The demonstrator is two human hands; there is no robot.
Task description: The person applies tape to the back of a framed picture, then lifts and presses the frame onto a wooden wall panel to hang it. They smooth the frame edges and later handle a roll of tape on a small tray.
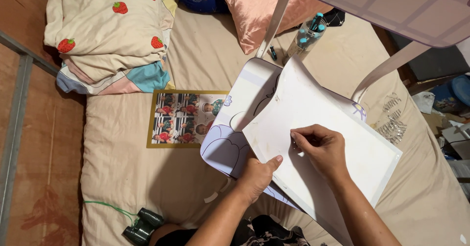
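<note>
A large white sheet lies curled over a pale lilac board printed with dark outlines, both resting on the bed. My left hand grips the sheet's near edge, thumb on top. My right hand presses down on the middle of the sheet with fingers bent, the fingertips pinching at its surface. The sheet's far corner bends upward toward a white table leg.
A framed photo collage lies left of the board. A folded strawberry-print quilt and a pink satin pillow sit at the head. A jar of pens, black binoculars and a small lilac table are nearby.
</note>
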